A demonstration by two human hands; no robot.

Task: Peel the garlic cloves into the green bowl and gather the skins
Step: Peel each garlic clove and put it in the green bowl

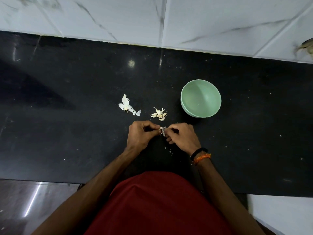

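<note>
A garlic clove (162,130) with loose papery skin is pinched between my left hand (141,135) and my right hand (182,136), just above the black counter. Both hands have curled fingers around it. A small heap of several unpeeled cloves (159,113) lies just beyond my hands. To its left lies a patch of white garlic skins (127,106) with a bit of root. The green bowl (201,98) stands to the right of the cloves and looks hollow, with nothing visible inside.
The black counter (67,99) is dotted with tiny skin flakes (170,150), several below my hands. A white marble-patterned tiled wall (152,19) runs along the back. The counter's front edge is near my red-shirted body.
</note>
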